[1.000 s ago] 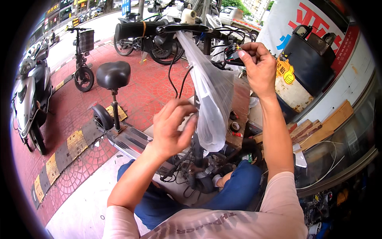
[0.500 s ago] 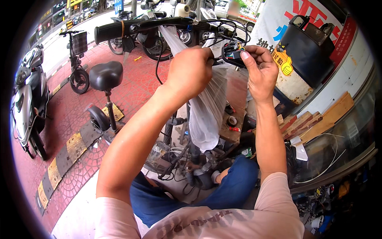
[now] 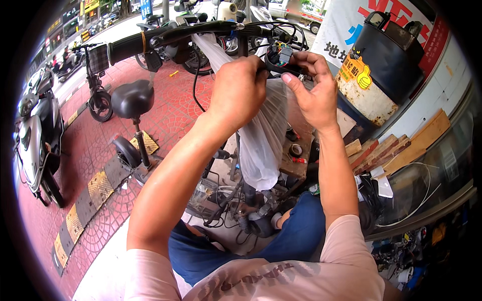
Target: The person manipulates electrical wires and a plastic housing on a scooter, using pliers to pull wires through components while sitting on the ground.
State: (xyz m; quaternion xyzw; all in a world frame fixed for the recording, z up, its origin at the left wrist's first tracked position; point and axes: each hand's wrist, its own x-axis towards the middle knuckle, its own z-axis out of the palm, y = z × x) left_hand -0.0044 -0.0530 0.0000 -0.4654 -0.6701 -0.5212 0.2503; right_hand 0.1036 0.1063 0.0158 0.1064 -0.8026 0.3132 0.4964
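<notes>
Near the black handlebar (image 3: pixel 132 47), my left hand (image 3: pixel 238 90) is closed, its fingertips hidden against dark parts. My right hand (image 3: pixel 316 90) holds the edge of an open black housing (image 3: pixel 277 67) between curled fingers and thumb; a grey block (image 3: pixel 285 55) and coloured wires (image 3: pixel 278 58) show inside it. Black cables loop above the housing. A translucent plastic bag (image 3: pixel 262 140) hangs from the handlebar behind my hands, down beside the vehicle's front column. The black seat (image 3: pixel 131 99) stands to the left on its post.
Parked scooters (image 3: pixel 37 135) and bikes line the red paving (image 3: pixel 90 150), with a striped rubber ramp (image 3: pixel 100 188) at lower left. To the right are a work box (image 3: pixel 296 168) with tape and tools, wooden boards (image 3: pixel 411 138), a rusty drum (image 3: pixel 371 100) and a glass-fronted case (image 3: pixel 437 185).
My left hand has risen from beside the bag to the housing and closed. My right hand's fingers have shifted on the housing, which has tilted. The handlebar sits further left in view.
</notes>
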